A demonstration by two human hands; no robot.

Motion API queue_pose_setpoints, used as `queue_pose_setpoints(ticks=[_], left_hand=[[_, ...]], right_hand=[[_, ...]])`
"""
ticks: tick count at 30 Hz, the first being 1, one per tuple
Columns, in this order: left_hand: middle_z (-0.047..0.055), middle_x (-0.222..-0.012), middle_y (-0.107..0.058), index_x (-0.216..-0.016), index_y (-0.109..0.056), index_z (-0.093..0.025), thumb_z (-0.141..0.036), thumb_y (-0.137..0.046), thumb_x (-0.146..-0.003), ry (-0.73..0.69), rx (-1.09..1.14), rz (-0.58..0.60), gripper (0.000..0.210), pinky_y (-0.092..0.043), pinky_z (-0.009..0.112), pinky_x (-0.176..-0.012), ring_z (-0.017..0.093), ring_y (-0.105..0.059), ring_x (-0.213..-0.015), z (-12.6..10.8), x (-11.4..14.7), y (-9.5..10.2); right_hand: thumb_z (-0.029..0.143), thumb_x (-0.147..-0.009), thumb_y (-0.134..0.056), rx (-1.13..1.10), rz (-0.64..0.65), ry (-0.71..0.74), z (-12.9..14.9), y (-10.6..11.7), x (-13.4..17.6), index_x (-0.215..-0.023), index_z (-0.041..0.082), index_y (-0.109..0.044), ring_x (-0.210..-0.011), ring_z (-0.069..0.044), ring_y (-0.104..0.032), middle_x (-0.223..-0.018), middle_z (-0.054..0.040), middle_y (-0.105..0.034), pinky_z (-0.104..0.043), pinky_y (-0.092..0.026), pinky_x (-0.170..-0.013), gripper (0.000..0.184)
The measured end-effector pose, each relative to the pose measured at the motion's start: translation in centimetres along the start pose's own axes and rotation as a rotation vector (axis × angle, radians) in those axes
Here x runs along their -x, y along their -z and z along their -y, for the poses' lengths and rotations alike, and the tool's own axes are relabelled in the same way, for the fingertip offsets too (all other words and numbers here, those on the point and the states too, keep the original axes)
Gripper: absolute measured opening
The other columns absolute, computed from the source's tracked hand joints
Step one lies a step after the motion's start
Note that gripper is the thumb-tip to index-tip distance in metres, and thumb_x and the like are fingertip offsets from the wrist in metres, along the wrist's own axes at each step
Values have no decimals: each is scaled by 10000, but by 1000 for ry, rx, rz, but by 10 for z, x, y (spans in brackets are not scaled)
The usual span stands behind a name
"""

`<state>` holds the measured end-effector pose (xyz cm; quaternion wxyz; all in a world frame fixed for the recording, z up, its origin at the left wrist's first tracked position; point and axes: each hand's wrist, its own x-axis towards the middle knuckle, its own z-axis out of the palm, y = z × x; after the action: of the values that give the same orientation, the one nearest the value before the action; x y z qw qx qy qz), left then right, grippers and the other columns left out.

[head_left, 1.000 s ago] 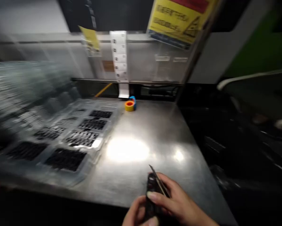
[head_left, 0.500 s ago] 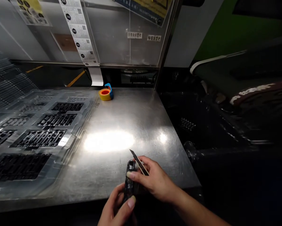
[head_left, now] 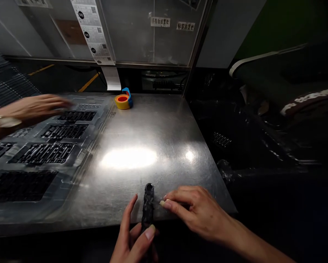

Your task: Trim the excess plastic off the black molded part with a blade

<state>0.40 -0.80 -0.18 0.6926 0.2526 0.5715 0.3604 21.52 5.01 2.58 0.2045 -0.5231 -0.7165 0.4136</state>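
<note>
My left hand (head_left: 131,239) rises from the bottom edge and grips the lower end of a slim black part (head_left: 148,201). The part points away from me and its far end rests on the steel table (head_left: 158,138). The thumb presses on the part while the index finger stretches out to its left. Just right of it, my right hand (head_left: 196,213) lies low on the table's front edge, its fingertips almost touching the part. No blade shows in this hand, and what lies under its fingers is hidden.
Clear plastic trays (head_left: 43,153) holding rows of small black parts cover the table's left half. Another person's hand (head_left: 34,107) with a wristband reaches over them from the left. A yellow and blue tape roll (head_left: 123,102) sits at the back. Dark machinery lies beyond the right edge.
The thin blade that my right hand held up is no longer visible, and that hand has dropped flat to the table. Another person's hand has come in over the trays.
</note>
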Motion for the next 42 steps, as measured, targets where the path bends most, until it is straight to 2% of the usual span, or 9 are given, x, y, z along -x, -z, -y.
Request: queue_pose_setpoints(ticks=[5, 8, 15, 27, 33, 36, 42], left_hand=[[20, -810, -749, -1599, -286, -250, -590, -836, -756, 14, 16, 11, 1063, -534, 282, -478, 191, -651, -540, 2, -3, 4], [17, -807, -733, -1601, -297, -214, -595, -842, -754, 24, 29, 15, 1077, -542, 287, -488, 195, -657, -559, 4, -4, 6], [18, -825, -723, -1566, -390, -247, -579, -829, -775, 50, 33, 14, 964, -541, 302, -522, 201, -659, -598, 3, 0, 6], [14, -838, -738, -1567, -387, -265, -561, -814, -801, 49, 34, 29, 925, -512, 287, -520, 183, -654, -587, 9, -4, 10], [50, -950, -788, -1521, -514, -293, -555, -833, -782, 38, -5, -23, 847, -504, 278, -522, 167, -655, -577, 6, 0, 6], [49, -907, -792, -1503, -560, -309, -534, -849, -772, 24, -24, -48, 818, -519, 286, -524, 184, -667, -572, 7, 1, 5], [75, -869, -810, -1450, -634, -264, -477, -870, -760, -13, 0, -88, 759, -586, 307, -580, 244, -729, -663, 7, 3, 3]], right_hand=[[541, -1052, -535, 191, -11, 12, -5, -3, 1, -1097, 323, -819, -719, -209, -680, -845, -35, -770, -331, -438, -675, 361], [576, -1056, -499, 232, -2, 14, -6, -2, 2, -1062, 311, -822, -681, -197, -661, -796, -37, -746, -322, -421, -646, 417], [500, -1060, -531, 257, -23, 27, -7, -3, 3, -1035, 322, -804, -686, -170, -651, -772, -3, -715, -304, -402, -649, 327], [535, -1076, -471, 288, 39, 17, -4, 1, 1, -931, 309, -782, -667, -154, -630, -733, 16, -692, -298, -375, -633, 410], [530, -1081, -464, 327, 41, 25, -1, 3, 3, -879, 298, -762, -646, -148, -616, -709, 25, -681, -291, -341, -599, 428], [526, -1080, -463, 393, 28, 29, 1, 4, 4, -851, 289, -741, -616, -141, -597, -682, 29, -653, -293, -305, -571, 432], [487, -1094, -439, 531, -13, 68, 6, 2, 9, -927, 281, -725, -617, -149, -576, -703, 21, -630, -312, -260, -561, 390]])
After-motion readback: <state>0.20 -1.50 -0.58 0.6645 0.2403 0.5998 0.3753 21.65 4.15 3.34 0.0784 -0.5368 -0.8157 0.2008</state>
